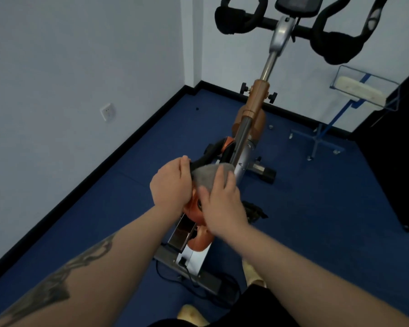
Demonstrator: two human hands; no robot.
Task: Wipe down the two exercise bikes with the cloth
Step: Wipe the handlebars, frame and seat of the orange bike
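**Cloth under your right hand, on the bike's frame**

Your right hand (222, 204) lies flat over the grey cloth (207, 177), fingers straight and spread, pressing it onto the exercise bike (246, 147) where the silver frame meets the orange housing. The cloth shows just ahead of your right fingertips and in the gap between your two hands; the rest of it is hidden beneath your palm.

Your left hand (171, 184) sits just beside the right, touching the cloth's left edge. Its fingers are curled inward over a black curved part of the bike, and it seems to grip that part, though the fingers themselves are mostly out of sight behind the back of the hand.

Beyond both hands the bike's steel post rises to the black handlebars (335, 46) and the console (295, 5). Further off to the right of your right hand stands a blue wire stand (328, 128) carrying a pale pad. Below your forearms, the bike's rear base rests on the blue floor (316, 220), with a black cable beside it.
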